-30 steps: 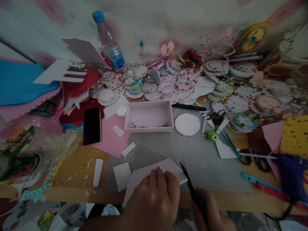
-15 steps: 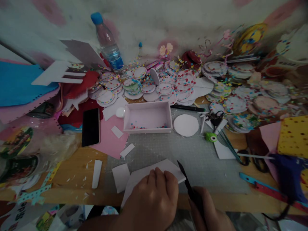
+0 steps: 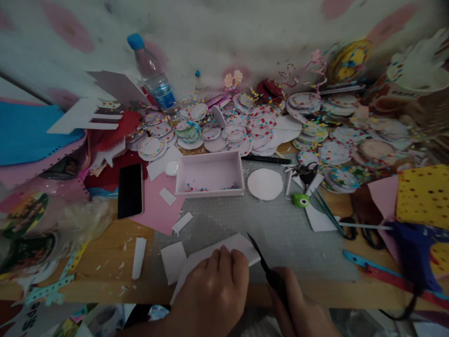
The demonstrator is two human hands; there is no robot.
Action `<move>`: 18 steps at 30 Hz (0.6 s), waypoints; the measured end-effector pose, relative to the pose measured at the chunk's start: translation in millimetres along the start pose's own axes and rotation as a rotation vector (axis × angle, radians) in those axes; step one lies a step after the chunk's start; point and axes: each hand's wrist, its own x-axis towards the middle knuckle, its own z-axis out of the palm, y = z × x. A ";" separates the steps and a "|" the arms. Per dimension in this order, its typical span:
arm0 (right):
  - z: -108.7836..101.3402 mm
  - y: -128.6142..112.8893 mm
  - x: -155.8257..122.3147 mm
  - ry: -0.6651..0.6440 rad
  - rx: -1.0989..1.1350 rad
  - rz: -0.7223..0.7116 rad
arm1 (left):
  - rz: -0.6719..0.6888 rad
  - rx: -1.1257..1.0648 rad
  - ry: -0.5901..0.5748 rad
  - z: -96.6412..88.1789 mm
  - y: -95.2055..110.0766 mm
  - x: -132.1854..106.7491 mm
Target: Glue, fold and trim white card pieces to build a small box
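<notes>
My left hand (image 3: 214, 286) is closed on a sheet of white foam board (image 3: 233, 242), the fingers together on top of it and the thumb hidden. The board lies at the near edge of the grey cutting mat (image 3: 280, 224). In my right hand (image 3: 298, 304) is a black craft knife (image 3: 268, 271). Its dark blade points up and away, close along the board's right edge; I cannot tell whether it touches. Beside the board on the left lies a small white foam piece (image 3: 173, 262). Farther back stands an open pale pink box (image 3: 210, 193) with small coloured beads inside.
Behind the box, stacks of white discs with coloured dots (image 3: 261, 124) reach the wall. A water bottle (image 3: 154, 77) leans there. A phone (image 3: 130, 191) lies left, a white oval (image 3: 264, 183) and green punch (image 3: 300, 200) right. Scissors (image 3: 345, 229) and a blue glue gun (image 3: 410, 238) sit farther right.
The whole view has shifted a little, so most things appear slightly farther left. Both hands keep their grips, and the knife stays beside the board's right edge.
</notes>
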 end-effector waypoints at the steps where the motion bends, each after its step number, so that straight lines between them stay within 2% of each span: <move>1: -2.8 -2.4 2.0 0.003 0.059 -0.002 | -0.013 -0.008 -0.012 -0.5 -0.2 -0.2; 4: -15.8 -10.4 6.9 -0.004 0.213 -0.014 | -0.036 -0.085 -0.149 -5.3 -6.6 2.1; 6: -26.5 -13.7 7.9 0.008 0.261 0.000 | -0.061 -0.162 -0.273 -10.5 -17.8 6.5; 9: -41.0 -15.7 9.6 0.013 0.488 0.109 | -0.208 -0.268 -0.424 -19.8 -44.6 15.6; 11: -47.6 -18.7 14.1 0.007 0.690 0.136 | -0.330 -0.396 -0.464 -26.7 -64.5 20.9; 14: -50.8 -30.2 26.3 0.066 0.816 0.014 | -0.412 -0.783 -0.430 -35.2 -85.8 24.0; 16: -48.1 -41.8 35.8 0.081 0.841 -0.070 | -0.430 -1.045 -0.475 -38.4 -90.7 22.7; 18: -42.3 -54.1 43.7 0.021 0.854 -0.134 | -0.436 -1.206 -0.555 -39.8 -89.0 19.4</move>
